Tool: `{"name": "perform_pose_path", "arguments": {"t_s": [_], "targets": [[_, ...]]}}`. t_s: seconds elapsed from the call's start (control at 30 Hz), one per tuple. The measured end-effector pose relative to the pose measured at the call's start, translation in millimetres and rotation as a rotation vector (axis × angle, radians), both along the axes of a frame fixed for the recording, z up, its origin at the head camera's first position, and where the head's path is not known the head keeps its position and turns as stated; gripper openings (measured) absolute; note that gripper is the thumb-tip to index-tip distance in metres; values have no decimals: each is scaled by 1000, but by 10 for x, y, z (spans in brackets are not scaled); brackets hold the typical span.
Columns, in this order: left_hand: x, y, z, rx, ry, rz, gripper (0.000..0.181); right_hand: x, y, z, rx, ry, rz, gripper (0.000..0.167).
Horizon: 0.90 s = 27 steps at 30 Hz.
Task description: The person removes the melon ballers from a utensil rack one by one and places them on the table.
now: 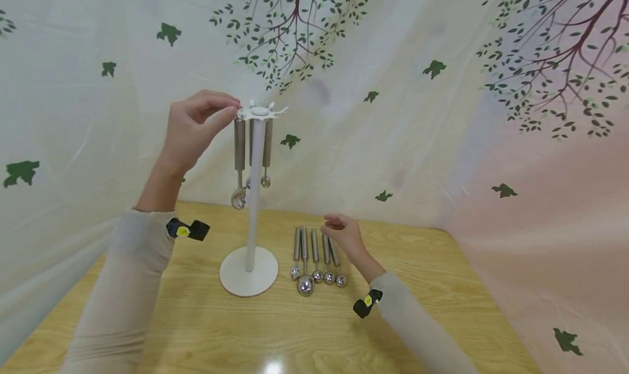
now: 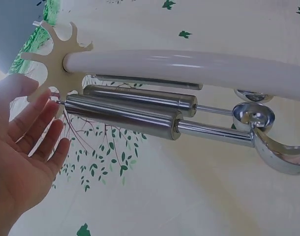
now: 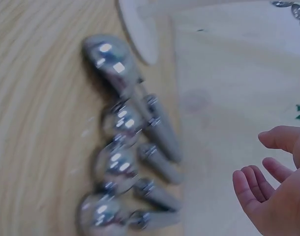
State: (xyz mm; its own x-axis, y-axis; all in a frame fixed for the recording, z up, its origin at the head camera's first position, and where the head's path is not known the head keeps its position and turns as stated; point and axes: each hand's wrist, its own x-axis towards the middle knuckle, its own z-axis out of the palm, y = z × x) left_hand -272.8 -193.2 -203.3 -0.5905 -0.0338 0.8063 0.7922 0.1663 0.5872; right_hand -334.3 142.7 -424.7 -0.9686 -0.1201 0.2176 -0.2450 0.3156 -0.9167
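Observation:
A white rack (image 1: 253, 199) on a round base has a hooked top. My left hand (image 1: 194, 125) is at the left side of that top, its thumb and forefinger pinching the handle end of a large steel scoop (image 2: 123, 116) that hangs bowl down. Smaller steel scoops (image 1: 267, 144) hang beside it, partly behind the pole. To the right of the base, several steel scoops (image 1: 305, 284) lie side by side, bowls toward me. My right hand (image 1: 346, 235) hovers by the handle ends of the rightmost ones, its fingers (image 3: 246, 189) loosely bent with nothing between them.
The wooden table (image 1: 206, 319) carries the rack and scoops. Behind it hangs a pale cloth (image 1: 334, 161) printed with leaves and branches, which also runs along both sides. Each wrist wears a small black camera (image 1: 199, 230).

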Motion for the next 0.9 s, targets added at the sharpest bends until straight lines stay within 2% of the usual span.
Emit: {"name": "perform_pose_path", "arguments": {"t_s": [0.1, 0.2, 0.3, 0.43, 0.53, 0.73, 0.9], "targets": [[44, 61, 23, 25, 45, 15, 17, 12, -104, 149, -45, -3, 40, 32], [109, 142, 67, 14, 79, 22, 17, 29, -209, 300, -67, 2, 77, 33], [174, 244, 119, -59, 75, 49, 16, 21, -321, 456, -86, 19, 106, 34], [222, 366, 172, -189, 57, 137, 15, 0, -480, 699, -104, 70, 158, 33], [238, 419, 192, -238, 59, 186, 14, -3, -606, 909, -135, 101, 200, 32], [254, 445, 185, -254, 61, 222, 13, 41, -843, 1321, -255, 134, 282, 34], [259, 414, 184, -252, 92, 245, 13, 92, -988, 1565, -303, 178, 341, 37]]}}
